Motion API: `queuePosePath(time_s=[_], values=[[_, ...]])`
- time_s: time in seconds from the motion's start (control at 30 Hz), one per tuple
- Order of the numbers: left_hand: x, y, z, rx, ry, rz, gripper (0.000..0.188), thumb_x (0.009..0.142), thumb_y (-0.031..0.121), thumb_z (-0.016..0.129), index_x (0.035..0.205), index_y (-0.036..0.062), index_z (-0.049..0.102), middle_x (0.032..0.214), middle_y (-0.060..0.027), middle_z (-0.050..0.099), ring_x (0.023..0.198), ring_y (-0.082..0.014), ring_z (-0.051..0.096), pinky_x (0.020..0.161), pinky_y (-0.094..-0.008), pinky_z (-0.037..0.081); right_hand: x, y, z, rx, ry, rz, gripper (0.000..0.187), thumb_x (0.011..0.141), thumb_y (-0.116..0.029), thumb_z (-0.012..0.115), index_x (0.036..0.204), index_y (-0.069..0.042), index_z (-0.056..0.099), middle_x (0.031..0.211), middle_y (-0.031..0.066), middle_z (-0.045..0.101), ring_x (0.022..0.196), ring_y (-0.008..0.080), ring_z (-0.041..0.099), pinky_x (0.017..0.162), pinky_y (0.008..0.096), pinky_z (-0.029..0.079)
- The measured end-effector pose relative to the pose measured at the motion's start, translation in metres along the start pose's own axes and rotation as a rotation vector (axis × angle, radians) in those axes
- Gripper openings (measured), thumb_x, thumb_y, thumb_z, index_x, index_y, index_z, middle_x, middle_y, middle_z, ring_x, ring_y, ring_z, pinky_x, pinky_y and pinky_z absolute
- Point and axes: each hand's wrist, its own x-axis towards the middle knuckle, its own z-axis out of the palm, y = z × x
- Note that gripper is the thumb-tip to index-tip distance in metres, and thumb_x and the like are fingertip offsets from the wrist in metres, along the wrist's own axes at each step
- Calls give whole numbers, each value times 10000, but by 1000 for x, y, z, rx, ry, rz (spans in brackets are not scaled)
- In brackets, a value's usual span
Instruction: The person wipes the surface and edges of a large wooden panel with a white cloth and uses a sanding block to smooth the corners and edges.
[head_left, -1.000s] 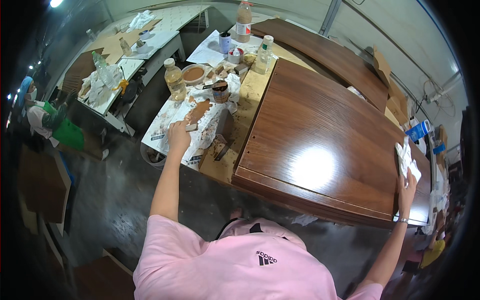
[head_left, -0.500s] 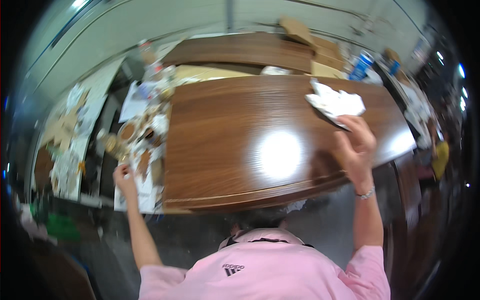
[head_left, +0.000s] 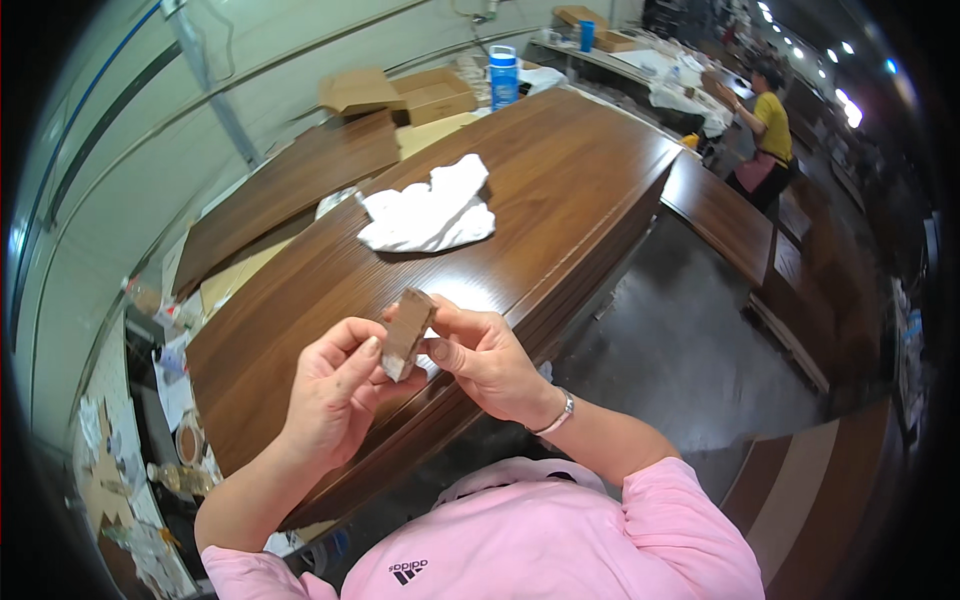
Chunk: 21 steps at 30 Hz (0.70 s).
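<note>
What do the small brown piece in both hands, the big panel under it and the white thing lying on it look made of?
Small brown piece: probably a dull, worn sanding pad, though that is unclear. Panel: wood or veneer, glossy finish, visible grain and glare. White thing: soft, crumpled cloth or paper. Left hand and right hand both pinch the piece.

I am holding both my hands up close together in front of my chest. My left hand (head_left: 335,385) is curling its fingers inward, thumb lying across the front, pinching at the lower end of what sits between my hands. My right hand (head_left: 485,358) is facing it from the other side, thumb and forefinger pressing in toward the left hand's fingertips, so the two hands are almost touching. My left forearm is coming up bare from the lower left. My right forearm is angling in from the lower right, with a thin bracelet (head_left: 562,412) sitting at the wrist.
</note>
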Motion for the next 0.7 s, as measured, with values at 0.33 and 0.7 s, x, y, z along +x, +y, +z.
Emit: queuePosePath(time_s=[0.33,0.7], values=[[185,-7,19,1489,-150,878,308,876,139,701,1154,34,620,1179,-157,634,1120,-354,584,959,-419,480,-32,-102,-135,-438,759,-329,232,953,-24,574,1158,56,649,954,75,698,758,110,642,714,258,542],[243,-48,5,1698,-44,682,382,886,168,634,1223,-7,591,1284,-161,598,1193,-361,535,1023,-447,427,-51,-130,-223,-1789,643,-350,306,726,-24,742,1027,-15,688,906,99,589,862,277,606,738,383,528]])
